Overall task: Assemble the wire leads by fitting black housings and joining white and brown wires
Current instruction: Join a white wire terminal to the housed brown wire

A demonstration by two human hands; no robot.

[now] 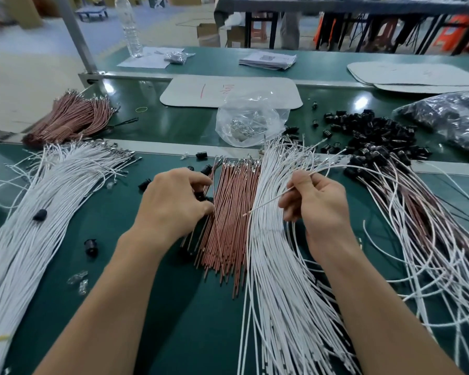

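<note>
Red hand-drawn marks stand on the flat white card with rounded corners point(255, 96) across the bench from me: one straight line and a short scribble I cannot read. The stack of white printed papers point(268, 60) beyond it is too blurred to read.

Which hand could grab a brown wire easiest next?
Probably the left hand. Its fingers, curled round a black housing, sit at the edge of the brown wires. The right hand is over the white wires and pinches one white wire.
</note>
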